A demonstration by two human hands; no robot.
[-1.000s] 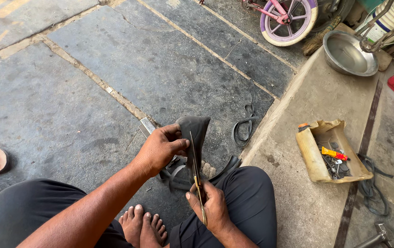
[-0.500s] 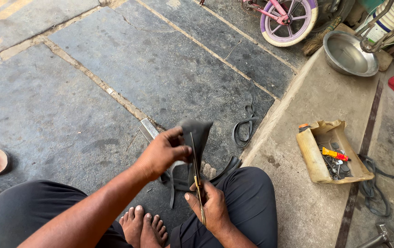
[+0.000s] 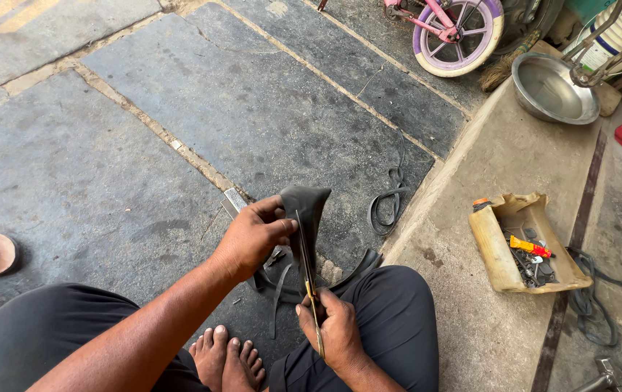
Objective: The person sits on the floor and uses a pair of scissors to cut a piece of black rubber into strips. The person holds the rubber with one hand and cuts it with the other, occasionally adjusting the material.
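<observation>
Left hand grips a rubber piece taut and upright so the scissors clenched in the right hand can bite.

Matt black rubber tube piece, thin brassy metal scissors, rough grey stone floor, shiny steel bowl, worn yellowish plastic container, glossy pink bicycle frame

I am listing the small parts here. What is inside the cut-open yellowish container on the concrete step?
The container holds an orange tool lying on a heap of small dark metal parts. What lies beneath that heap is covered, so it cannot be seen.
</observation>
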